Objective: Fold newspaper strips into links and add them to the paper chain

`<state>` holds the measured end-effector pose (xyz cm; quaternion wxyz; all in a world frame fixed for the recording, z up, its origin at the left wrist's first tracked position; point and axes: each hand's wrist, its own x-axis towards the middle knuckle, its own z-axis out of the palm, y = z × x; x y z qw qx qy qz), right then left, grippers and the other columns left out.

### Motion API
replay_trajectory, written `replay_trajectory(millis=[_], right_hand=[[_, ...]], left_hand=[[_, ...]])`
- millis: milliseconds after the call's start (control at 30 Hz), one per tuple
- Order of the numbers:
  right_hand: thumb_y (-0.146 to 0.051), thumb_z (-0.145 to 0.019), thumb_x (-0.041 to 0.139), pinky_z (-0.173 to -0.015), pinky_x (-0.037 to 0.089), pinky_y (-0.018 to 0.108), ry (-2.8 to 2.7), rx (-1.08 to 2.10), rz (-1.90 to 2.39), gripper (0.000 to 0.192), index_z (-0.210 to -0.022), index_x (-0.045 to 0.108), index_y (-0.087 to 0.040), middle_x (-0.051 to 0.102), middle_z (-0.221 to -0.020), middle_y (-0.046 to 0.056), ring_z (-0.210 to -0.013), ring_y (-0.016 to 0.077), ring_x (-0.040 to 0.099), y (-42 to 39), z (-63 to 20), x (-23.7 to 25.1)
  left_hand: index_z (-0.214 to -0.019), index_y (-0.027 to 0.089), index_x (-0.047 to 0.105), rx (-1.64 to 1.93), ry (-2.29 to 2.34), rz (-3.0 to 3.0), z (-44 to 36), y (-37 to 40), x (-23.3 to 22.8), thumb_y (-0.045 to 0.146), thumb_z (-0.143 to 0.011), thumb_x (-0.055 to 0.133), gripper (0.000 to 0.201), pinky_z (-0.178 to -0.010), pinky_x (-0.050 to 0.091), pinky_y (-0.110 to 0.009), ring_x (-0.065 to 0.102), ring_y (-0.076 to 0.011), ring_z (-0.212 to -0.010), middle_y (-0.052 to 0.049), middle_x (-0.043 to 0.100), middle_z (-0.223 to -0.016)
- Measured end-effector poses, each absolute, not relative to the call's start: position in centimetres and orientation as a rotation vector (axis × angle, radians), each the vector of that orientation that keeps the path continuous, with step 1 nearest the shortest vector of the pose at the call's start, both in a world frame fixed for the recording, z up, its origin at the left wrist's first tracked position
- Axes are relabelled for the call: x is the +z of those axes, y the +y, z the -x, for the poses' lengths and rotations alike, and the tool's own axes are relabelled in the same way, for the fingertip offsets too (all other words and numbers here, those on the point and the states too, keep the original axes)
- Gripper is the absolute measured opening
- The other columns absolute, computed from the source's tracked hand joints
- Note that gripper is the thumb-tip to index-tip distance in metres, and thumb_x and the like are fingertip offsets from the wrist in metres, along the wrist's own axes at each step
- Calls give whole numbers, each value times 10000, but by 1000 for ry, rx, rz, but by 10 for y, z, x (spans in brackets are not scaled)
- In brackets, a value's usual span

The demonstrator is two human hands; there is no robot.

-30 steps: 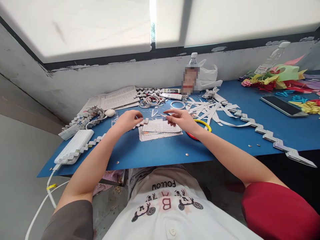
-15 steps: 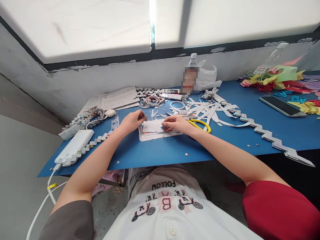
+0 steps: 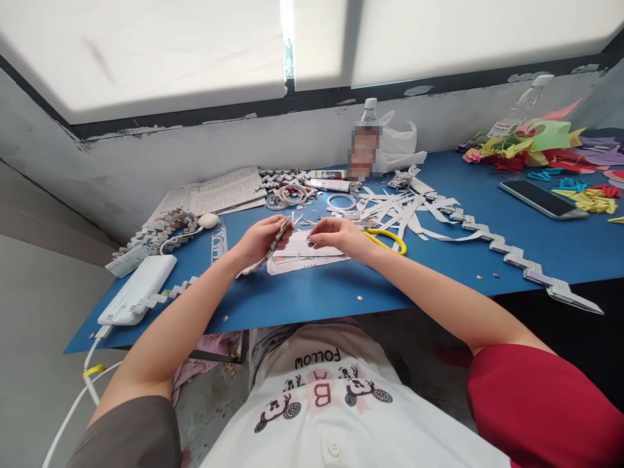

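Blue table (image 3: 302,296) — left hand (image 3: 258,239) grips folded paper chain (image 3: 266,250), right hand (image 3: 338,234) pinched — contents unclear.

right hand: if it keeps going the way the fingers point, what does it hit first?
The right hand points left, toward the left hand. First in line is probably the folded grey-and-white paper chain pinched in the left hand's fingers, above the printed white paper sheet. Depth is unclear from one view.

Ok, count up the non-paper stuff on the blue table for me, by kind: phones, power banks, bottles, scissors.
Phones: 1, the smartphone at the far right.
Power banks: 1, the white power bank at the left edge.
Bottles: 2, the water bottle and a clear bottle.
Scissors: 1, the yellow-handled scissors by the right hand.
Total: 5
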<state>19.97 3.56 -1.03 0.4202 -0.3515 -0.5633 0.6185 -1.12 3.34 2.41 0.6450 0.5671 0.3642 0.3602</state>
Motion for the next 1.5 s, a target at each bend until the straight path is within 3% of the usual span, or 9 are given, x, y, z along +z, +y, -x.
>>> replay_trajectory(millis=[100,233,367,467,667,933,1133,1300,1500], right_hand=[[-231,-619,811,-806,571,343,-1313,1642,847,243,-780,653,-141,709,-748,39,-719,151,688,35,-199,-10],[-116,-607,753,-818,562,325,-1199,1735,857,222,-796,641,-148,711,-761,35,-761,152,692,35,-199,-9],[-106,-651,680,-747,554,308,-1178,1741,881,162,-793,620,-155,706,-725,31,-708,146,679,36,-199,-9],[-136,-666,680,-643,523,272,-1220,1719,913,149,-795,608,-153,704,-692,36,-652,142,659,36,-199,-9],[-256,-676,757,-563,492,253,-1387,1630,860,243,-829,603,-147,686,-666,24,-595,129,624,31,-195,-12],[-341,-716,729,-445,432,226,-1477,1357,789,231,-803,627,-152,584,-596,-21,-512,94,516,26,-186,-18],[-348,-715,718,-431,431,221,-1473,1301,811,231,-766,611,-150,568,-582,-26,-495,89,507,26,-184,-18],[-361,-732,687,-446,435,233,-1481,1253,842,233,-773,599,-150,589,-609,-19,-489,90,511,23,-182,-15],[-345,-795,627,-477,426,246,-1540,1025,824,187,-853,604,-168,555,-625,-29,-519,101,503,21,-183,-19]], left_hand=[[-751,171,588,827,826,-1235,7,32,23,540,-808,590,373,-447,307,-238,338,-84,-483,11,410,-614],[-789,165,598,862,774,-1229,5,33,16,496,-814,604,332,-478,370,-223,413,-77,-493,10,480,-623],[-836,121,639,822,791,-1325,4,33,7,563,-797,614,444,-701,507,-307,625,-170,-690,-72,652,-737],[-836,125,628,799,851,-1398,0,30,4,584,-778,638,463,-782,523,-351,674,-218,-769,-83,689,-751],[-941,176,506,888,927,-1351,-8,23,5,480,-840,617,339,-613,536,-287,647,-149,-538,3,653,-610],[-890,148,558,877,980,-987,-15,20,8,268,-917,550,123,-558,533,-216,534,-59,-417,16,616,-586],[-879,160,553,858,971,-960,-16,20,6,297,-862,638,162,-535,526,-193,551,-53,-423,20,621,-606],[-876,189,508,938,965,-1140,-18,17,2,420,-791,699,312,-584,576,-276,648,-114,-525,20,659,-706],[-917,184,632,1230,1074,-1712,-16,11,-1,456,-783,695,309,-678,591,-280,698,-159,-749,-31,700,-897]])
